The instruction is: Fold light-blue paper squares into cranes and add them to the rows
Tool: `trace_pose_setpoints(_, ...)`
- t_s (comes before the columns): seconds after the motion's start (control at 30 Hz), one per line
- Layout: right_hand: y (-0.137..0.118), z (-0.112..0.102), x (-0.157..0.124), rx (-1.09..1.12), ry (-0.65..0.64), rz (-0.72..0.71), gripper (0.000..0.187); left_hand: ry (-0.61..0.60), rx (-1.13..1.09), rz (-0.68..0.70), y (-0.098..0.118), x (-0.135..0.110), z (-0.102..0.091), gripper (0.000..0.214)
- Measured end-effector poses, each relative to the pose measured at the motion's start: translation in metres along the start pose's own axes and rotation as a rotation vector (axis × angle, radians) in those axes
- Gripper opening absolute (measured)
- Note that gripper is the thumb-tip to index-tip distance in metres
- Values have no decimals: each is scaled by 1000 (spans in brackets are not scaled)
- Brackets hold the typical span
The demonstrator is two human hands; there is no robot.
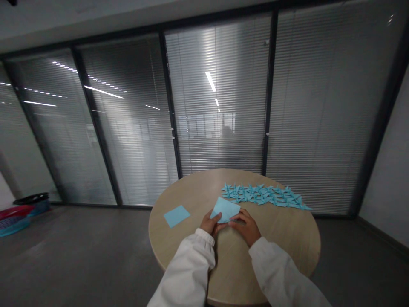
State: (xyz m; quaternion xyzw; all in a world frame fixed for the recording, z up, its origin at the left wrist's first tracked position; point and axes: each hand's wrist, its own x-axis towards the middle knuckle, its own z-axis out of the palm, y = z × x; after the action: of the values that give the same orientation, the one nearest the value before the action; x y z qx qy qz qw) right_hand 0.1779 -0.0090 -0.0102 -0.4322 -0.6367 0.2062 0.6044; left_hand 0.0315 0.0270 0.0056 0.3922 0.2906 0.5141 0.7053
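Note:
Both my hands are over a round light-wood table (271, 256). My left hand (210, 223) pinches the near left edge of a light blue paper square (225, 209), which is tilted up off the tabletop. My right hand (246, 227) holds the near right edge of that sheet, with its fingers partly over the paper. A second blue paper square (177, 215) lies flat to the left of my hands. Behind the held sheet, close to it, several folded blue origami cranes (263, 195) stand in a dense band.
Stacked plastic baskets (15, 220) in red and teal sit on the grey floor at far left, with a black round lid (31, 198) nearby. Glass partitions with slatted blinds (220, 98) stand behind the table, and a dim figure shows through them.

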Motion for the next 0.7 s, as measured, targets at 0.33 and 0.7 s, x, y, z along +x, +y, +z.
trace_pose_setpoints(0.33, 7, -5, 0, 208, 22, 278, 26, -135, 68, -59, 1, -4, 1, 39)
trace_pose_setpoints(0.7, 9, -6, 4, 455, 138, 258, 46, -224, 303, 66, -1, 0, 0, 51)
